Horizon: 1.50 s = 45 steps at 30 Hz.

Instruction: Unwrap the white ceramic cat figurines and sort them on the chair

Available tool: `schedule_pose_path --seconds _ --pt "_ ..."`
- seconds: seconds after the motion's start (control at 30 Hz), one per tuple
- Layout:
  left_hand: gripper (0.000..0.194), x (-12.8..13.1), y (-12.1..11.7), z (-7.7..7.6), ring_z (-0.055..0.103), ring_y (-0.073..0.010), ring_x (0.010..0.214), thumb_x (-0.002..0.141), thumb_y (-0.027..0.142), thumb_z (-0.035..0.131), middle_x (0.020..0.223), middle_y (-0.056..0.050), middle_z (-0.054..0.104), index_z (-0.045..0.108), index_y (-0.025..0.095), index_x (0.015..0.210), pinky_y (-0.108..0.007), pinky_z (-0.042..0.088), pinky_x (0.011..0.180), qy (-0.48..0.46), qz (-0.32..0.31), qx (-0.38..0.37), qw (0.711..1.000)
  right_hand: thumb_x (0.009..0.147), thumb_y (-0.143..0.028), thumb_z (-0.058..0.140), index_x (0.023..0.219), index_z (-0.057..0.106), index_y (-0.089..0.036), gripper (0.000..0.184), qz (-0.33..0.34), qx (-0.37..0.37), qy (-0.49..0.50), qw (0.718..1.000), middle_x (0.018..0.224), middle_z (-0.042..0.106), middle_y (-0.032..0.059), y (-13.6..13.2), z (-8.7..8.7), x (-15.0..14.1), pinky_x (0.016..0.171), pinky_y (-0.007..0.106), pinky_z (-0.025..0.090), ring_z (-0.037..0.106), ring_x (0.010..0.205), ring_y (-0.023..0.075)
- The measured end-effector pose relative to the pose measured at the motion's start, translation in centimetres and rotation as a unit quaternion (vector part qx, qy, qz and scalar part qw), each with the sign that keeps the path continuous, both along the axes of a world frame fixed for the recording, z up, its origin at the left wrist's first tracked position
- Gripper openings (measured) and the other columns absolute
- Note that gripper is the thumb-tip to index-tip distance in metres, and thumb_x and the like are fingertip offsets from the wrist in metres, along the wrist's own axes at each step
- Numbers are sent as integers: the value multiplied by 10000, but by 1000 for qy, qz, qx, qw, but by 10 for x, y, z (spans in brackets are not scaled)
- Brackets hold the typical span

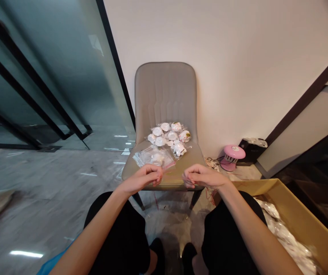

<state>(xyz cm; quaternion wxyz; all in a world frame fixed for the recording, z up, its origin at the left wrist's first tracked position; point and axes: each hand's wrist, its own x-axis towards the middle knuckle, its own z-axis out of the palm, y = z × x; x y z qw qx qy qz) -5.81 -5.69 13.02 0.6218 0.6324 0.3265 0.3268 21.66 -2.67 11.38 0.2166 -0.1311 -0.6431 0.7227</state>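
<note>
A beige padded chair [164, 95] stands against the white wall in front of me. On its seat lie several small white items in clear bags [169, 135], and a stack of clear zip bags [152, 156] lies nearer the front. My left hand [143, 178] and my right hand [202, 176] hover over the seat's front edge, fingers curled in a pinch. Between them stretches a thin clear bag [172, 173] with a pink strip, held at both ends.
An open cardboard box [301, 214] with clear-wrapped items sits at my right. A pink mushroom-shaped gadget [234, 154] and a black box [251, 151] stand on the floor by the wall. Glass partitions [46, 76] line the left. My knees are below.
</note>
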Motion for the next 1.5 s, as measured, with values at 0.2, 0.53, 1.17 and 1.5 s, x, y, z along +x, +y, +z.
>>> schedule_pose_path --seconds 0.2,0.53,1.17,1.5 --pt "338 -4 1 1 393 -92 570 882 363 654 601 25 462 524 157 647 -248 289 573 -30 -19 -9 999 951 -452 629 688 511 -166 405 38 10 21 999 646 480 -39 3 -1 1 660 271 365 459 623 105" --pt "356 -5 0 2 367 -93 559 882 381 646 582 36 429 514 166 630 -244 270 570 -40 -32 -22 998 929 -442 657 711 524 -163 379 43 19 22 999 664 506 -34 4 2 7 644 257 350 457 631 103" --pt "612 -10 -24 -5 342 -114 448 849 582 640 433 11 357 413 198 429 -320 279 565 -85 -148 -83 982 929 -465 654 680 641 -123 423 172 59 10 983 645 553 1 -15 11 -1 586 245 369 481 591 92" --pt "530 2 -27 4 289 -75 438 851 475 695 461 69 313 397 182 527 -282 336 603 -244 -61 -79 965 896 -283 686 695 536 -177 272 119 -49 209 969 658 498 -45 -22 6 -23 616 264 387 472 585 92"
